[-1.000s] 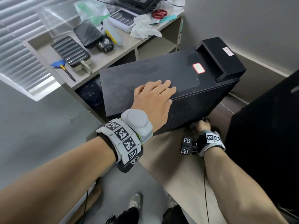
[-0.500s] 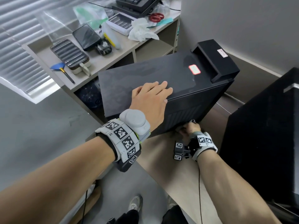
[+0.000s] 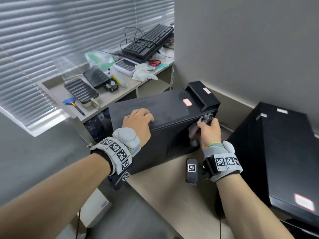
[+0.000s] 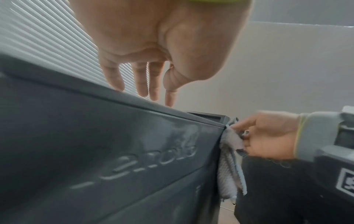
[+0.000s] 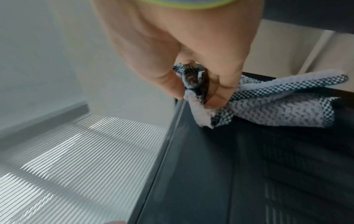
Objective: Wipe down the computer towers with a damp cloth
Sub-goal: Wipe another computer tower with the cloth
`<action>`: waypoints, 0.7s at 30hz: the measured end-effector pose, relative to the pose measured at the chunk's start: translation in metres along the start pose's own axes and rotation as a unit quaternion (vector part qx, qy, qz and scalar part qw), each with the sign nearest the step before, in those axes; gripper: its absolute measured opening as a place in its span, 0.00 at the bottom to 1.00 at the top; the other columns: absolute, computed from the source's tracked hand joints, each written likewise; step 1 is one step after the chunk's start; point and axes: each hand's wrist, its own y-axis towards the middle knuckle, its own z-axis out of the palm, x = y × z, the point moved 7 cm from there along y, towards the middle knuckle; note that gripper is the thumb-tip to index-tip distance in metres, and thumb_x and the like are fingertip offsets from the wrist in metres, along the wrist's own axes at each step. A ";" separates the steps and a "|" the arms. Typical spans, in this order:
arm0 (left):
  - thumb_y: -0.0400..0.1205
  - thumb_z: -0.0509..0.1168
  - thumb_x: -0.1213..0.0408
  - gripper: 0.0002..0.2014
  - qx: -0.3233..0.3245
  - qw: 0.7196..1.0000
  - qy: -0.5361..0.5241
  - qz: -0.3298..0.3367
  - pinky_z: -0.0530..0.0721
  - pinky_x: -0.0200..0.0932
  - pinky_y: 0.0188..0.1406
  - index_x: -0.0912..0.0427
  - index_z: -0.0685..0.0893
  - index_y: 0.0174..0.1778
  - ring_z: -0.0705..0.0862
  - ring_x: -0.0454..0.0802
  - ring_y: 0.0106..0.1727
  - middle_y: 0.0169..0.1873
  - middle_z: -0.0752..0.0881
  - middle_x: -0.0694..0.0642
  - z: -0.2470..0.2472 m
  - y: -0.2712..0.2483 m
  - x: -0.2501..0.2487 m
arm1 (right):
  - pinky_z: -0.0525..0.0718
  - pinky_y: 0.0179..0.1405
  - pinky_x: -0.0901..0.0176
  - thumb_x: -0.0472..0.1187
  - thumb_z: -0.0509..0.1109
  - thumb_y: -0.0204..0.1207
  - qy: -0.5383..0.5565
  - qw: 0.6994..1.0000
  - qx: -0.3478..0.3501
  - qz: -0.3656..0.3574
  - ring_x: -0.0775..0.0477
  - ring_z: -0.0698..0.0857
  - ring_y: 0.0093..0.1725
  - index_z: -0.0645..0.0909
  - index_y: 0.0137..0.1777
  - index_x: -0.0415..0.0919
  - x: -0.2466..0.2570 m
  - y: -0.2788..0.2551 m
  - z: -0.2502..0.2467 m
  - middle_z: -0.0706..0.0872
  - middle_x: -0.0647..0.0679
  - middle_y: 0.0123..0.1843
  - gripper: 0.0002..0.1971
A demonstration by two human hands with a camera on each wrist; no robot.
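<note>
Right hand (image 3: 209,131) has the cloth (image 3: 195,133) bunched in a thumb-and-finger pinch, held against the upper right edge of the near tower (image 3: 165,107), at the corner just below the raised black block (image 3: 202,95) on its top. Loose cloth tail hangs down the side panel. Left hand (image 3: 138,121) rests on the tower's top near the near edge, fingers bent with tips touching the panel, gripping nothing; I read it as bracing.

Key geometry: tower's long axis runs near-left to far-right. The cloth sits at the far-right end of the side face, so unwiped panel lies back toward the near side and down. Right hand is the one on it; left is well clear.

Obstacles: second tower (image 3: 284,152) stands close on the right, leaving a narrow gap for the right forearm. Wall just beyond. Cluttered desk (image 3: 120,95) with keyboards (image 3: 148,42) sits far-left, out of the stroke path.
</note>
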 end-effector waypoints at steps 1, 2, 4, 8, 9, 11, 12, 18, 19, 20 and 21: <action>0.80 0.57 0.73 0.17 -0.008 1.000 0.012 -0.010 0.69 0.49 0.59 0.55 0.84 0.59 0.71 0.54 0.70 0.67 0.78 0.49 -0.007 -0.003 0.007 | 0.81 0.56 0.50 0.37 0.70 0.72 -0.036 0.999 0.006 -0.037 0.44 0.82 0.48 0.79 0.48 0.45 0.013 -0.006 0.002 0.83 0.46 0.46 0.07; 0.80 0.57 0.73 0.17 -0.017 0.999 0.020 -0.021 0.68 0.49 0.57 0.54 0.84 0.58 0.71 0.54 0.69 0.65 0.78 0.49 -0.013 -0.005 0.015 | 0.79 0.54 0.53 0.38 0.69 0.73 -0.064 0.995 0.020 -0.074 0.45 0.81 0.47 0.79 0.53 0.43 0.027 -0.013 0.005 0.84 0.46 0.47 0.09; 0.80 0.58 0.71 0.16 -0.020 0.998 0.035 -0.048 0.70 0.50 0.56 0.52 0.84 0.58 0.72 0.55 0.68 0.64 0.79 0.49 -0.024 -0.009 0.033 | 0.84 0.49 0.46 0.45 0.64 0.69 -0.115 0.977 0.067 -0.166 0.41 0.84 0.42 0.80 0.53 0.50 0.049 -0.025 0.022 0.86 0.44 0.43 0.12; 0.82 0.57 0.69 0.15 0.015 0.996 0.028 -0.084 0.77 0.53 0.59 0.50 0.82 0.60 0.72 0.56 0.68 0.65 0.78 0.50 -0.027 -0.018 0.068 | 0.80 0.57 0.51 0.55 0.63 0.73 -0.339 0.887 0.120 -0.290 0.39 0.82 0.51 0.86 0.48 0.42 0.068 -0.060 0.062 0.83 0.40 0.49 0.18; 0.82 0.57 0.70 0.16 0.013 0.997 0.018 -0.075 0.77 0.53 0.60 0.50 0.83 0.60 0.73 0.56 0.67 0.64 0.79 0.51 -0.026 -0.019 0.071 | 0.79 0.55 0.52 0.56 0.64 0.73 -0.357 0.863 0.122 -0.337 0.37 0.81 0.50 0.87 0.46 0.40 0.075 -0.080 0.072 0.82 0.39 0.48 0.20; 0.80 0.58 0.72 0.17 0.000 0.998 0.006 -0.058 0.77 0.51 0.59 0.50 0.83 0.59 0.75 0.57 0.63 0.60 0.81 0.52 -0.025 -0.019 0.073 | 0.80 0.50 0.49 0.57 0.63 0.72 -0.383 0.809 0.130 -0.426 0.35 0.81 0.47 0.88 0.43 0.40 0.078 -0.116 0.093 0.83 0.39 0.46 0.22; 0.79 0.59 0.72 0.17 -0.002 0.998 0.010 -0.057 0.76 0.50 0.58 0.50 0.84 0.59 0.76 0.57 0.62 0.58 0.82 0.52 -0.024 -0.019 0.073 | 0.81 0.49 0.47 0.57 0.63 0.72 -0.402 0.785 0.142 -0.449 0.35 0.81 0.47 0.88 0.43 0.41 0.076 -0.129 0.103 0.83 0.41 0.47 0.21; 0.78 0.58 0.72 0.20 0.011 0.998 0.010 -0.060 0.78 0.50 0.56 0.48 0.83 0.60 0.75 0.56 0.62 0.57 0.80 0.51 -0.021 -0.023 0.078 | 0.73 0.60 0.49 0.52 0.63 0.78 -0.524 0.771 0.122 -0.342 0.39 0.77 0.59 0.81 0.51 0.42 0.077 -0.069 0.078 0.83 0.43 0.56 0.14; 0.78 0.58 0.72 0.20 0.011 0.998 0.007 -0.060 0.78 0.51 0.56 0.48 0.83 0.61 0.75 0.55 0.63 0.57 0.80 0.51 -0.020 -0.024 0.078 | 0.71 0.61 0.50 0.50 0.63 0.79 -0.526 0.783 0.123 -0.309 0.39 0.77 0.60 0.79 0.51 0.41 0.079 -0.053 0.067 0.82 0.42 0.56 0.12; 0.78 0.58 0.72 0.20 0.011 0.998 0.005 -0.063 0.79 0.52 0.57 0.48 0.82 0.61 0.74 0.55 0.63 0.58 0.80 0.50 -0.020 -0.026 0.080 | 0.70 0.61 0.51 0.48 0.63 0.80 -0.517 0.795 0.127 -0.291 0.38 0.76 0.61 0.78 0.50 0.39 0.082 -0.043 0.061 0.82 0.41 0.56 0.11; 0.78 0.58 0.72 0.20 0.012 0.998 0.004 -0.063 0.79 0.53 0.57 0.48 0.82 0.61 0.74 0.54 0.63 0.58 0.80 0.50 -0.020 -0.027 0.078 | 0.70 0.61 0.52 0.46 0.63 0.80 -0.512 0.804 0.128 -0.276 0.38 0.77 0.61 0.77 0.50 0.38 0.084 -0.039 0.057 0.82 0.40 0.56 0.10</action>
